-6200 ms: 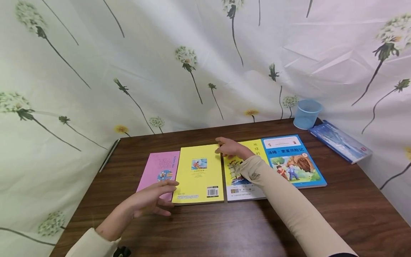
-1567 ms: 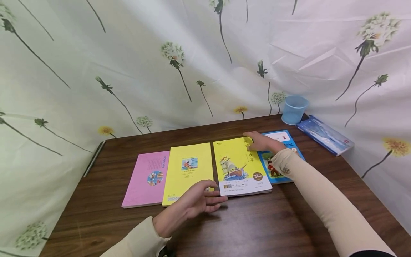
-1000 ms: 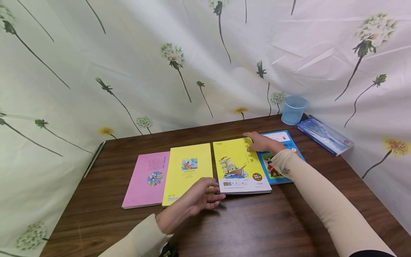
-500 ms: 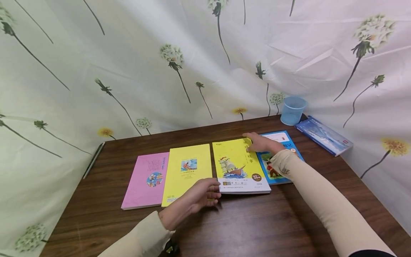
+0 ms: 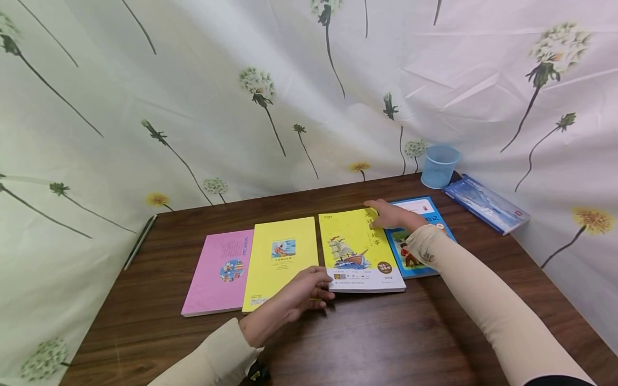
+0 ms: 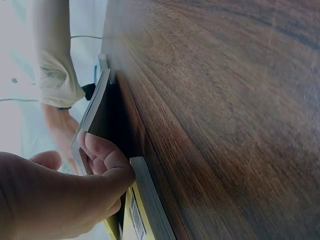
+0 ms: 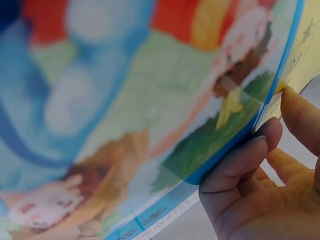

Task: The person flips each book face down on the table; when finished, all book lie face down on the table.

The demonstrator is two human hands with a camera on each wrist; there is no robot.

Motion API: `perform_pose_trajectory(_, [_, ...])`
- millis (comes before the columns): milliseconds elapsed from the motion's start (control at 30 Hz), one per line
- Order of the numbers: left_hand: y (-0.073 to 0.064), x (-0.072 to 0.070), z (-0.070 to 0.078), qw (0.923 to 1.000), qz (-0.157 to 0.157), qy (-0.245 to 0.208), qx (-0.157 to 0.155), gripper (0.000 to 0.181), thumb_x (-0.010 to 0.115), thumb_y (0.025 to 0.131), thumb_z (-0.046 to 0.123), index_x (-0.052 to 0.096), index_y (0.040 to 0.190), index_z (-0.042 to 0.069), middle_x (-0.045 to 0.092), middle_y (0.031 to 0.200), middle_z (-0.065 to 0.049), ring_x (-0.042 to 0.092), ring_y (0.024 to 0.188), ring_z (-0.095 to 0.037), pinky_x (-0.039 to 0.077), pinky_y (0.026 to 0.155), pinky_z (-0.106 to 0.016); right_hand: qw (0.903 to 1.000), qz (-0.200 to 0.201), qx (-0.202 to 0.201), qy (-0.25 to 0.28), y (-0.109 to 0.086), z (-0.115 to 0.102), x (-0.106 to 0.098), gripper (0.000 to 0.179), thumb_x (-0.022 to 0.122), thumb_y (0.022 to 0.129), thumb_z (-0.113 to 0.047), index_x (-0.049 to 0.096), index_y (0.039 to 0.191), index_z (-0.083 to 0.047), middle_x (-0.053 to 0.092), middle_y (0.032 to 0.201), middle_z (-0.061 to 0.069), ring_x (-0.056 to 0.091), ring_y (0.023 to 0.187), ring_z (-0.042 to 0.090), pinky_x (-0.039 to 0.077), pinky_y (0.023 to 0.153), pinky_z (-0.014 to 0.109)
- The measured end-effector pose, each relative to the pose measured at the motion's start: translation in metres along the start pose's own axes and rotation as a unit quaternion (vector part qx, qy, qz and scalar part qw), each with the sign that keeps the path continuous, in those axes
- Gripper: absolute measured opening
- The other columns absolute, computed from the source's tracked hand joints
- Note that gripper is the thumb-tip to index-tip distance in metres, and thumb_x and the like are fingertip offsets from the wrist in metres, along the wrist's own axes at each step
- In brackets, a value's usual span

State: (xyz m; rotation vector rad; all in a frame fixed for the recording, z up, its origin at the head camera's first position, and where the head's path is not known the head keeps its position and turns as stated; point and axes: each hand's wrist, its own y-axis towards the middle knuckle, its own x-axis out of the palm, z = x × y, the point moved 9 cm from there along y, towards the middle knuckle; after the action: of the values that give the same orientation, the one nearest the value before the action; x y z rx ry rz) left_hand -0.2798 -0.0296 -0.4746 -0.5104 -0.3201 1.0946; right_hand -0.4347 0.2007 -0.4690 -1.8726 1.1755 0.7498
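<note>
A yellow book with a sailing ship on its cover (image 5: 348,251) lies in the row, its right side overlapping a blue book (image 5: 409,256). My left hand (image 5: 296,295) pinches its near left corner, thumb above and fingers below. The left wrist view shows the near end of the ship book (image 6: 95,110) tilted up over a dark gap. My right hand (image 5: 392,214) grips the upper right edge. In the right wrist view, its thumb (image 7: 300,117) lies against yellow cover and its fingertips press the edge of a brightly illustrated cover (image 7: 120,100) close to the camera.
Left of the ship book lie another yellow book (image 5: 289,230), face down, and a pink book (image 5: 217,279). A light blue cup (image 5: 440,167) and a blue-and-white book (image 5: 487,203) stand at the back right of the wooden table (image 5: 367,343). A dandelion-print curtain (image 5: 203,80) hangs behind.
Both hands have come right from the face-down yellow book's side to the ship book. Lately its near edge has sunk a little, and my left fingers have closed in on its corner.
</note>
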Motion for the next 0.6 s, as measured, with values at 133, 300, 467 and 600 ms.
perform_pose_trajectory(133, [0.0005,-0.0003,0.0010,1.0000,0.002,0.005,0.004,0.053,0.056,0.097,0.022,0.040,0.143,0.001,0.058,0.112,-0.011,0.066,0.084,-0.016,0.053,0.066,-0.025,1.0000,0.001,0.004,0.004,0.0001,0.0008,0.0000,0.070,0.061,0.099,-0.021,0.025,0.158,-0.010,0.027,0.160,0.022,0.036,0.141,0.040,0.030,0.118,0.060])
perform_pose_trajectory(300, [0.0008,-0.0001,0.0023,0.9999,0.002,0.007,0.009,0.052,0.056,0.097,0.022,0.041,0.142,0.001,0.059,0.113,-0.011,0.067,0.085,-0.016,0.053,0.067,-0.026,1.0000,0.001,0.001,0.003,-0.0006,0.0002,0.0001,0.070,0.059,0.099,-0.020,0.024,0.158,-0.009,0.026,0.160,0.023,0.037,0.140,0.041,0.030,0.118,0.060])
perform_pose_trajectory(467, [0.0010,-0.0007,0.0035,0.9999,0.007,0.005,0.010,0.050,0.056,0.096,0.020,0.042,0.139,0.002,0.062,0.116,-0.013,0.066,0.082,-0.015,0.052,0.066,-0.025,1.0000,-0.001,0.000,0.004,-0.0004,0.0006,0.0005,0.070,0.059,0.099,-0.021,0.024,0.158,-0.009,0.025,0.160,0.023,0.037,0.139,0.041,0.031,0.117,0.060])
perform_pose_trajectory(600, [0.0018,-0.0018,0.0058,0.9998,0.016,0.007,0.013,0.047,0.057,0.094,0.018,0.044,0.136,0.002,0.065,0.117,-0.014,0.065,0.079,-0.015,0.052,0.064,-0.024,1.0000,-0.002,0.001,0.004,0.0002,0.0005,0.0008,0.070,0.059,0.100,-0.022,0.023,0.159,-0.010,0.025,0.160,0.023,0.037,0.138,0.040,0.031,0.117,0.060])
